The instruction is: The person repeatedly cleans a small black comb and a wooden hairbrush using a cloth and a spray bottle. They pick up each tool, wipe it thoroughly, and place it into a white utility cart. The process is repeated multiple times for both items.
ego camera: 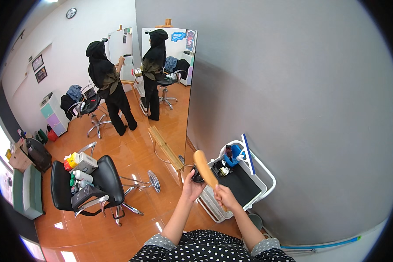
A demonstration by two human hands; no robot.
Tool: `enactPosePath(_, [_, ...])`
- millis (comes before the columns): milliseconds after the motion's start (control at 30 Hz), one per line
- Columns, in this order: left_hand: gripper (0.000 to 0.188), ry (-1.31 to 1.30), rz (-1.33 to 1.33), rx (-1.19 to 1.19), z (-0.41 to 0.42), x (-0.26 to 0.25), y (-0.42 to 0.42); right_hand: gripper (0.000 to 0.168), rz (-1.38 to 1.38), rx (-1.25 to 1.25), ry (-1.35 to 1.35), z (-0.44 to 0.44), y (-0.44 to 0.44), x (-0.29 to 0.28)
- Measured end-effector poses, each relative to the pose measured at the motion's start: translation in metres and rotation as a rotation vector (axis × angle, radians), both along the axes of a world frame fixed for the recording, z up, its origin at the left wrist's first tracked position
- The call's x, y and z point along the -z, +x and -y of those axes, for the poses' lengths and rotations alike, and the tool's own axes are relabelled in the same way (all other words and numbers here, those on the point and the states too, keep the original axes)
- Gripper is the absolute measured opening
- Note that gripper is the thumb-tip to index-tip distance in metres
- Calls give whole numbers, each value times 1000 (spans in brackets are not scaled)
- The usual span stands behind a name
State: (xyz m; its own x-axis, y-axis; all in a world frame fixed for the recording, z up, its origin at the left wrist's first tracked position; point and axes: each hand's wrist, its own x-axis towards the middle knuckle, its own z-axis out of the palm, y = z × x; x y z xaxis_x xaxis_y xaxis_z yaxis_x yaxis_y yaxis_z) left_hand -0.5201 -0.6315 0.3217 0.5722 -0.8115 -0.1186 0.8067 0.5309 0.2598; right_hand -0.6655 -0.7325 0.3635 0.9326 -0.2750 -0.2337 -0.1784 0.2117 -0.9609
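My right hand (225,197) is closed round the handle of a wooden brush (205,168), whose broad back is turned up; its bristle side is hidden. Just left of it, my left hand (193,186) holds a small round black object (196,175), partly covered by the brush head, so its kind cannot be told. Beneath and beyond both hands stands a white trolley (271,177) with a black-lined top. On it are several black brushes or combs (221,167), a blue container (234,156) and a blue-and-white squeegee (248,157).
A leaning mirror (173,108) and its wooden ledge (165,147) stand ahead. At left, a black salon chair (109,180) bears bottles and boxes. Another person (111,82) stands farther off by a second mirror. A grey wall (298,98) borders the trolley's right side.
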Motion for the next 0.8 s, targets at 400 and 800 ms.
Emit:
enactPosePath(400, [55, -68, 55, 16, -2, 3, 0, 41, -22, 7, 11, -7, -1, 9])
enactPosePath(800, [59, -104, -50, 8, -2, -13, 8, 41, 65, 152, -56, -8, 0, 9])
